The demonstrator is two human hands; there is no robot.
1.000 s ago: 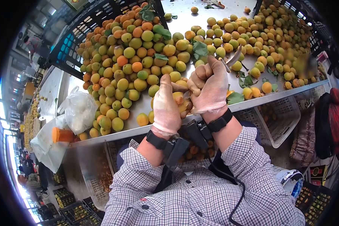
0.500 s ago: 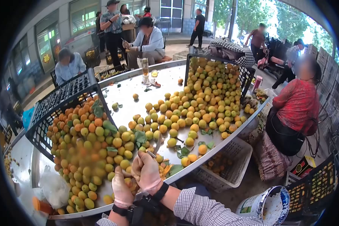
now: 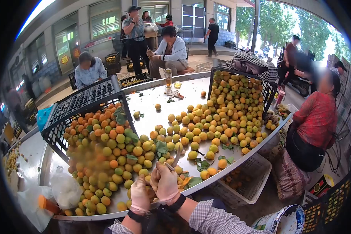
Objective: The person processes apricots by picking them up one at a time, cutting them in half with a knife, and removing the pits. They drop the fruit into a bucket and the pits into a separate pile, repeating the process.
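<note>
My right hand [image 3: 164, 182], in what looks like a thin glove, is closed around a small knife [image 3: 177, 156] whose curved blade points up and away from me. Right beside it, my left hand [image 3: 140, 194] is closed with its thumb up; what lies in its fingers is hidden. Both are at the near edge of a metal table [image 3: 144, 117], close to a large heap of yellow, green and orange apricots [image 3: 117, 146]. Leaves [image 3: 161, 147] lie among the fruit just beyond the knife.
Two black crates lie tipped on the table, one left [image 3: 85, 97] and one right [image 3: 270, 87], spilling apricots. A pale basket [image 3: 261, 175] stands below the edge, near a paint-stained bucket [image 3: 282, 220]. Plastic bags [image 3: 66, 189] lie at left. A person in red [image 3: 316, 105] sits at right; others are behind.
My view has turned, so the table and crates appear further right and lower. Both hands stay close together, the right one still on the knife. A person in the right background has shifted.
</note>
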